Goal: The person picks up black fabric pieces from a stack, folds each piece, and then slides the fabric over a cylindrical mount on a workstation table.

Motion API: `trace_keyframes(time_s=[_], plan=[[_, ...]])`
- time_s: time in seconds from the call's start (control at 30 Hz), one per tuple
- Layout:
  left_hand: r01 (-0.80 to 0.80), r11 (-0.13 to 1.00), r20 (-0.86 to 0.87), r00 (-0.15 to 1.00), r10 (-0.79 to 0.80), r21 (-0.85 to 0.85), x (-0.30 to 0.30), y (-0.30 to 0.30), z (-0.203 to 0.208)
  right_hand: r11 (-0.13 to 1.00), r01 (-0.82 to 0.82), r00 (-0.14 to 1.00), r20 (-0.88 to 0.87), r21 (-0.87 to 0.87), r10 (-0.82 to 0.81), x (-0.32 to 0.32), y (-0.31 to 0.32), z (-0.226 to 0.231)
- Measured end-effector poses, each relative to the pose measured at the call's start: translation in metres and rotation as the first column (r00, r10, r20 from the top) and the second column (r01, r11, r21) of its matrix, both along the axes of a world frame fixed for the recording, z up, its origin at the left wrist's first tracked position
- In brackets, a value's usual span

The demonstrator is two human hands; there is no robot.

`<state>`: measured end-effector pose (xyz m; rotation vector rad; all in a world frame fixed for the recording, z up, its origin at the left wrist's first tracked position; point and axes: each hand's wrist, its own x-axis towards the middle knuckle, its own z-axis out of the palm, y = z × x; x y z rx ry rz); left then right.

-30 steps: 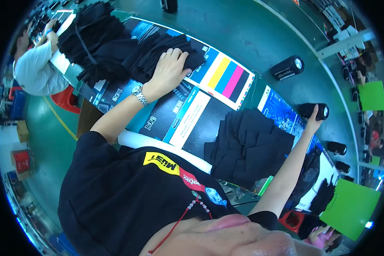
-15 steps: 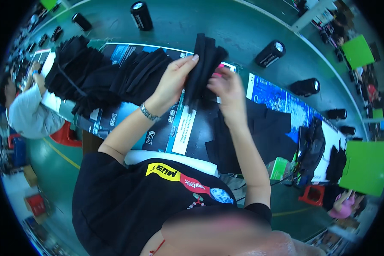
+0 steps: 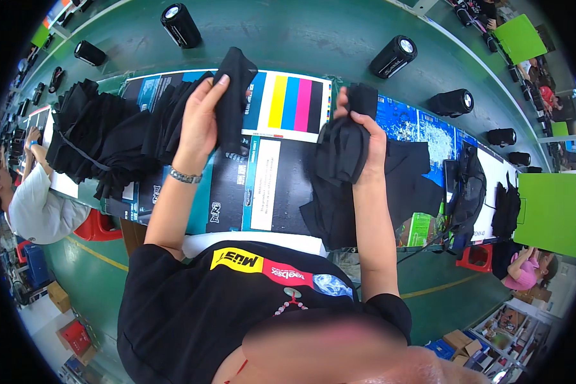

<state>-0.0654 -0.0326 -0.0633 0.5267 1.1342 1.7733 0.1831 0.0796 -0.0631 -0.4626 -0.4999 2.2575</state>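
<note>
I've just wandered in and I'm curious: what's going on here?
A person's left hand holds a folded black cloth piece, while the right hand grips a black cloth bundle by a spread black pile. Heaped black cloth lies farther left. Printed sheets cover the table between, and black cylinders sit beyond it.

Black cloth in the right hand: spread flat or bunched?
Bunched: the black cloth shows curved, overlapping layers gathered in the right hand.
</note>
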Motion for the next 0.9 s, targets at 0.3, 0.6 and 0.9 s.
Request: trace_keyframes(time_s=[0.3,0.6,0.9], plan=[[0.173,0.964,0.045,0.981,-0.186,0.203,0.054,0.024,0.016,0.963,0.025,0.945,0.309,0.269,-0.111,-0.017,-0.014,0.009],[0.434,0.869,-0.615,0.760,-0.211,0.237,0.104,0.056,0.024,0.903,0.076,0.884,0.391,0.422,-0.257,0.005,-0.024,0.017],[0.761,0.638,-0.021,0.640,-0.768,-0.117,0.115,0.100,0.048,0.819,0.114,0.703,0.537,0.562,-0.467,0.071,0.014,0.056]])
